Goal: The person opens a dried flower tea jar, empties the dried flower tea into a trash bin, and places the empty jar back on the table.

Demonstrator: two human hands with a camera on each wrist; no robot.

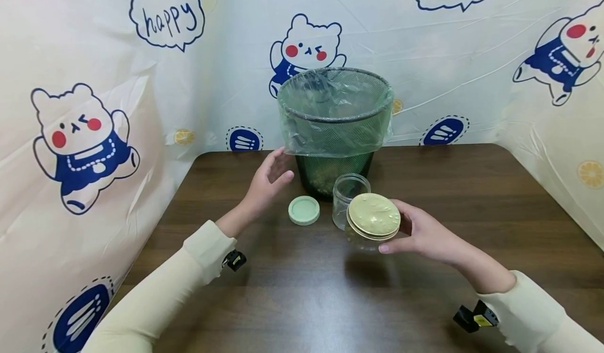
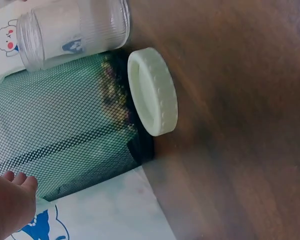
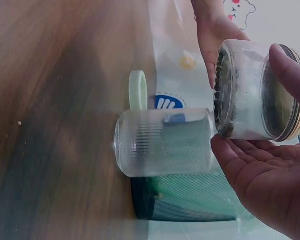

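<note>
My right hand (image 1: 427, 232) holds a clear jar (image 3: 247, 90) with a gold metal lid (image 1: 374, 214), thumb on one side and fingers on the other. The jar is off the table, its shadow below. Behind it stands a lidless clear jar with ribbed sides (image 1: 341, 206), upright on the table. A pale green lid (image 1: 304, 210) lies on the table to its left. My left hand (image 1: 270, 180) is raised beside the bin, fingers spread and nothing in them; in the left wrist view only part of the hand shows, at the lower left.
At the back of the dark wooden table (image 1: 302, 300) stands a mesh bin (image 1: 330, 169) lined with a green plastic bag (image 1: 335, 138). A printed sheet (image 1: 231, 54) with cartoon bears hangs behind and along both sides.
</note>
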